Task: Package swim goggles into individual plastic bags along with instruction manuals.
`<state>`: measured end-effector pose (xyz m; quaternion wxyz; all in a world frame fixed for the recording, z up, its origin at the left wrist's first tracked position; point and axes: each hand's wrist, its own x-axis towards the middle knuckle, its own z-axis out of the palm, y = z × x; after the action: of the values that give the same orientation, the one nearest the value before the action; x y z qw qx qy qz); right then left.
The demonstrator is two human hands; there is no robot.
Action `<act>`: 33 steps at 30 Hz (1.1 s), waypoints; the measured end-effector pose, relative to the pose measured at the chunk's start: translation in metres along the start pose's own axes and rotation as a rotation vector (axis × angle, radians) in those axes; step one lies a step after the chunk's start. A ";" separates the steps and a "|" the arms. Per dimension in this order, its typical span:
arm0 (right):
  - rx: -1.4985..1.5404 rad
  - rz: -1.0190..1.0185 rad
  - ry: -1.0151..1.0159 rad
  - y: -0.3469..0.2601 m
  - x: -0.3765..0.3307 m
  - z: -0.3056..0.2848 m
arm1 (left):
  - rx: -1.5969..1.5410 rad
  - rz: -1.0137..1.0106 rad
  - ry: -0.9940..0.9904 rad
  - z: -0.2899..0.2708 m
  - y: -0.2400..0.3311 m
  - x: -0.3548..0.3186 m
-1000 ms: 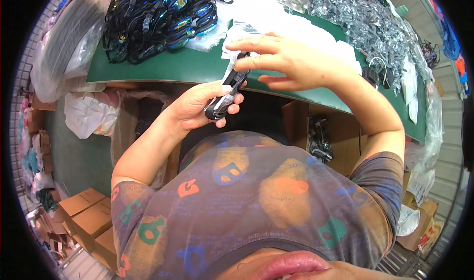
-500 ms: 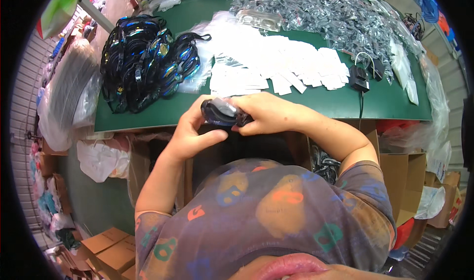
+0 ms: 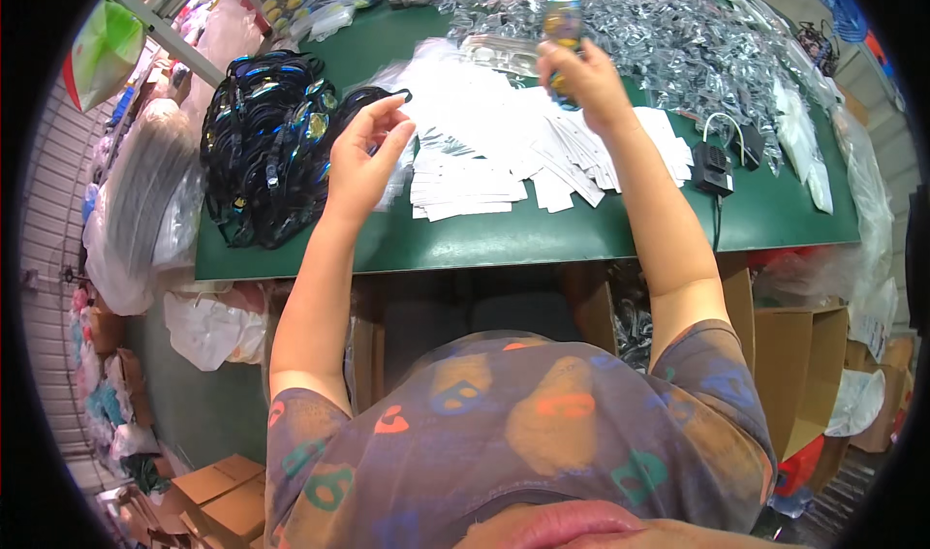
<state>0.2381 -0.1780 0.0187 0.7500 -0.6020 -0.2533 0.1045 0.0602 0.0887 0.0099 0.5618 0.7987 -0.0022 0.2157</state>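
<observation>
My right hand [image 3: 587,82] is raised over the far middle of the table, gripping a pair of swimming goggles [image 3: 563,21] with dark, shiny blue and yellow lenses, smeared by motion. My left hand [image 3: 371,156] is at the right side of a heap of black goggles [image 3: 266,152] with iridescent lenses. Its thumb and fingers are apart, and nothing shows between them. The fingertips overlap a black strap in the picture; whether they touch it I cannot tell. Between my hands lie white paper cards [image 3: 465,188] in overlapping stacks.
A large spread of clear plastic-wrapped pieces [image 3: 668,55] covers the far right of the green table [image 3: 542,241]. A clear plastic case [image 3: 499,53] lies behind the cards. To their right is a black adapter [image 3: 714,168] with a cable. Cardboard boxes [image 3: 799,375] stand below the table.
Both hands have parted from in front of my chest. My right hand has carried the goggles forward and right; my left hand has let go and moved forward beside the goggles heap.
</observation>
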 end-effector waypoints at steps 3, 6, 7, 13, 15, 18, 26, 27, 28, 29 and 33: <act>0.277 0.172 0.128 0.038 0.008 -0.033 | 0.742 0.450 0.108 -0.015 0.007 0.011; 0.443 0.184 0.038 0.032 0.004 -0.018 | 0.734 0.444 0.269 -0.044 -0.002 0.004; 0.459 0.191 0.032 0.037 0.003 -0.017 | 0.765 0.419 0.324 -0.049 -0.003 -0.002; 0.518 0.236 0.043 0.049 0.002 -0.022 | 0.912 0.375 0.217 -0.023 -0.030 -0.101; 0.582 0.232 0.022 0.048 0.005 -0.018 | 0.892 0.387 0.303 -0.028 -0.044 -0.099; 0.680 0.212 -0.059 0.033 -0.004 -0.006 | 1.020 0.391 0.281 -0.028 -0.039 -0.102; 0.672 0.223 -0.172 0.027 -0.016 0.011 | 1.035 0.315 0.250 -0.023 -0.039 -0.102; 0.664 0.237 -0.178 0.028 -0.019 0.012 | 1.037 0.333 0.243 -0.024 -0.037 -0.104; 0.667 0.237 -0.202 0.031 -0.018 0.012 | 1.036 0.336 0.252 -0.022 -0.036 -0.104; 0.668 0.236 -0.225 0.033 -0.019 0.013 | 1.040 0.361 0.259 -0.021 -0.035 -0.104; 0.614 0.265 -0.208 0.030 -0.022 0.016 | 1.056 0.441 0.225 -0.013 -0.026 -0.096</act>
<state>0.2161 -0.1672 -0.0135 0.8463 -0.3619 -0.2049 0.3330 -0.0252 0.0863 -0.0431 0.0262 0.9234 -0.0009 0.3830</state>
